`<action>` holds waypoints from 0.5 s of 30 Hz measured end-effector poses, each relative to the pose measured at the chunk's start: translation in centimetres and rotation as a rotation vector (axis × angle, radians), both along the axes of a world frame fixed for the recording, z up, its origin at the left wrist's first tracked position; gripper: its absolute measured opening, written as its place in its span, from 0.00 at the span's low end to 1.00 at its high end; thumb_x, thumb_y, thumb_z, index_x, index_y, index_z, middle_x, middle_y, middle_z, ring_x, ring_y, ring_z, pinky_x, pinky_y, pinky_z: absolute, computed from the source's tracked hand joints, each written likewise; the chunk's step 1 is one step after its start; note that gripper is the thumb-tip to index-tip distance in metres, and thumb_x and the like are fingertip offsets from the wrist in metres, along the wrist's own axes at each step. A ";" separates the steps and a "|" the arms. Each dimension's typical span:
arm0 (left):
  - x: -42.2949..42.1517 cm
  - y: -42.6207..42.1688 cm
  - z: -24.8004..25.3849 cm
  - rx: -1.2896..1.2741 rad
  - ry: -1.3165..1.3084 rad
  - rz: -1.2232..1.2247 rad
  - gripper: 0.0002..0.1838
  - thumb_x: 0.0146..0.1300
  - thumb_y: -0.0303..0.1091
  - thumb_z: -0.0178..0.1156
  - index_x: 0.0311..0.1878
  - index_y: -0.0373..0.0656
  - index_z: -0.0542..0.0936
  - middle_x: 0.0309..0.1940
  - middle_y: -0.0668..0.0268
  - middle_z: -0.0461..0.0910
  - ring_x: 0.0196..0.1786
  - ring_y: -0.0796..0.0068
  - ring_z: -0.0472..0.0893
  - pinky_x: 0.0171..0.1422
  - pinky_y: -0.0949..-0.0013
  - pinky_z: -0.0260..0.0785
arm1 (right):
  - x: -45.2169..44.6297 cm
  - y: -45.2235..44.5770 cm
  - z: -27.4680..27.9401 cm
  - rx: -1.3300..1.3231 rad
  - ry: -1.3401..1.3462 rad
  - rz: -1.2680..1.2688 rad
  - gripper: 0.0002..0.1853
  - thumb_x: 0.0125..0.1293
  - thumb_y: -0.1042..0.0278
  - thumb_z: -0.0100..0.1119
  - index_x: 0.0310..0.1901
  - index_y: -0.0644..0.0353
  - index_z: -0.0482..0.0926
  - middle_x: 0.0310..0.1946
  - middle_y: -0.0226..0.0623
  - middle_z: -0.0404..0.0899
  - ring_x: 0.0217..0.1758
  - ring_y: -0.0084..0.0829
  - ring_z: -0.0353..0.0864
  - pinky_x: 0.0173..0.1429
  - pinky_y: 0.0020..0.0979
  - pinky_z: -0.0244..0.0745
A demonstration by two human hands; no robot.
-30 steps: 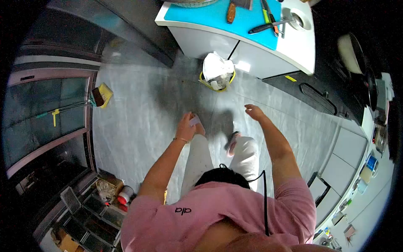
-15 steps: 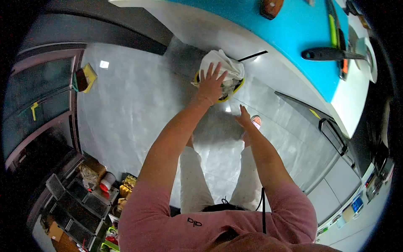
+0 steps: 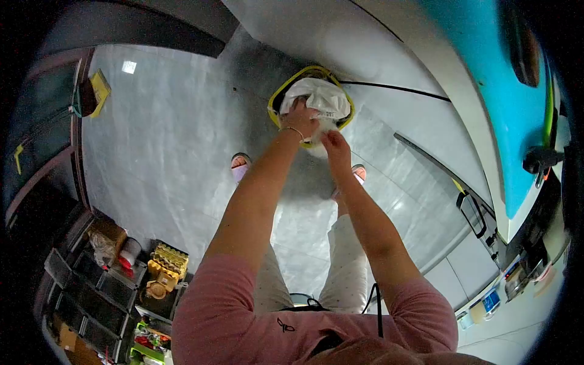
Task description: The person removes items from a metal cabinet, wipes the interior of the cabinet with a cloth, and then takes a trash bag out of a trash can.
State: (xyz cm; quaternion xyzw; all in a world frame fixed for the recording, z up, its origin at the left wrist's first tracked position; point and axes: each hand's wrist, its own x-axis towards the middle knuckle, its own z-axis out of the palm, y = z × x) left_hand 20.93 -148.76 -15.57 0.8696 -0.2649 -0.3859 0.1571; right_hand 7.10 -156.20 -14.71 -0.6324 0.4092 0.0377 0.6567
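Observation:
A trash bin with a yellow rim [image 3: 272,108] stands on the floor in front of me, with a crumpled white plastic bag [image 3: 328,100] bulging at its top. My left hand [image 3: 300,120] presses down on the bag's left part, palm down and fingers stretched over it. At the bin's near right side is my right hand [image 3: 336,148], its fingers pinched together at a thin, see-through pale piece of plastic [image 3: 326,125]. Blur hides how far that plastic reaches and whether it belongs to the white bag. The inside of the bin is mostly covered.
A table with a blue top [image 3: 474,67] juts in at the upper right, carrying dark-handled tools. Beside the bin, a black bar [image 3: 395,89] runs right. Dark crates [image 3: 100,304] with boxes and egg cartons [image 3: 169,260] stand lower left. My slippered feet [image 3: 241,165] flank the bin's near side.
My left hand has come down onto the white bag, and my right hand has moved up to the bin and closed. The bag sits lower within the rim. The view has shifted.

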 end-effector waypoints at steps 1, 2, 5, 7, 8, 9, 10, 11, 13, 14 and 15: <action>0.0 0.2 -1.3 -0.002 0.004 0.007 0.24 0.55 0.43 0.51 0.57 0.51 0.66 0.64 0.64 0.50 0.67 0.54 0.46 0.65 0.47 0.46 | 1.4 -0.2 -0.3 -0.056 -0.111 -0.021 0.16 0.58 0.62 0.56 0.44 0.64 0.72 0.35 0.32 0.74 0.38 0.25 0.73 0.45 0.26 0.67; -0.2 0.5 -3.4 -0.014 0.000 0.023 0.23 0.55 0.41 0.50 0.56 0.48 0.68 0.64 0.63 0.52 0.66 0.55 0.50 0.65 0.51 0.49 | 2.8 -0.3 -2.2 -0.236 -0.234 0.027 0.17 0.58 0.62 0.56 0.45 0.63 0.72 0.39 0.35 0.74 0.41 0.28 0.73 0.48 0.28 0.66; -1.2 2.3 -10.8 -0.268 0.077 0.173 0.20 0.54 0.35 0.50 0.52 0.44 0.71 0.61 0.61 0.58 0.63 0.60 0.57 0.65 0.59 0.53 | 6.0 -1.1 -3.7 -0.595 -0.284 0.289 0.18 0.56 0.61 0.57 0.46 0.60 0.73 0.46 0.40 0.70 0.48 0.35 0.70 0.51 0.33 0.66; -1.3 3.4 -11.7 -0.512 0.158 0.307 0.19 0.54 0.32 0.49 0.50 0.42 0.72 0.58 0.60 0.62 0.62 0.63 0.60 0.64 0.62 0.55 | 6.9 -1.1 -3.9 -0.772 -0.207 0.503 0.18 0.54 0.61 0.57 0.46 0.58 0.74 0.49 0.43 0.67 0.51 0.39 0.68 0.53 0.35 0.65; -1.5 3.9 -10.0 -0.468 0.210 0.346 0.20 0.53 0.31 0.50 0.51 0.42 0.71 0.56 0.58 0.64 0.61 0.65 0.62 0.64 0.63 0.55 | 7.1 -0.9 -4.4 -0.914 -0.074 0.618 0.19 0.52 0.60 0.58 0.46 0.57 0.74 0.51 0.42 0.66 0.53 0.41 0.65 0.54 0.37 0.64; -1.3 4.4 -8.1 -0.424 0.263 0.386 0.20 0.53 0.30 0.50 0.52 0.41 0.70 0.53 0.57 0.67 0.59 0.66 0.63 0.64 0.65 0.55 | 7.4 -0.7 -4.9 -1.052 0.065 0.730 0.19 0.51 0.60 0.58 0.45 0.56 0.75 0.52 0.41 0.64 0.55 0.43 0.62 0.55 0.40 0.64; -0.8 5.0 -5.9 -0.423 0.265 0.386 0.20 0.53 0.30 0.50 0.52 0.41 0.70 0.53 0.57 0.67 0.59 0.66 0.63 0.64 0.65 0.55 | 8.1 -0.9 -4.9 -1.051 0.067 0.732 0.19 0.51 0.60 0.58 0.45 0.56 0.75 0.52 0.41 0.64 0.55 0.43 0.62 0.55 0.40 0.64; 0.2 5.7 -3.3 -0.442 0.302 0.480 0.20 0.53 0.28 0.50 0.51 0.41 0.70 0.53 0.57 0.67 0.59 0.65 0.64 0.62 0.63 0.57 | 9.3 -1.2 -4.7 -0.984 0.197 0.729 0.20 0.49 0.57 0.59 0.44 0.55 0.75 0.51 0.39 0.64 0.56 0.43 0.60 0.55 0.40 0.64; 1.0 7.2 -2.5 -0.459 0.340 0.576 0.19 0.52 0.27 0.50 0.51 0.41 0.71 0.52 0.56 0.68 0.58 0.63 0.65 0.61 0.61 0.58 | 10.6 -1.5 -4.8 -0.914 0.326 0.724 0.21 0.48 0.54 0.60 0.43 0.55 0.76 0.51 0.37 0.63 0.56 0.42 0.59 0.55 0.39 0.63; 1.2 7.7 -3.6 -0.374 -0.115 0.574 0.19 0.52 0.27 0.51 0.50 0.41 0.71 0.51 0.56 0.69 0.56 0.62 0.66 0.58 0.59 0.60 | 11.2 -1.6 -5.0 -0.925 0.326 0.770 0.22 0.47 0.52 0.60 0.42 0.55 0.76 0.50 0.36 0.64 0.56 0.42 0.60 0.56 0.39 0.63; 1.4 8.0 -4.7 -0.273 -0.563 0.552 0.19 0.52 0.27 0.51 0.50 0.41 0.71 0.49 0.55 0.70 0.55 0.61 0.68 0.55 0.58 0.62 | 11.5 -1.7 -5.1 -0.937 0.328 0.815 0.22 0.47 0.51 0.60 0.42 0.55 0.77 0.50 0.35 0.64 0.55 0.42 0.60 0.56 0.39 0.63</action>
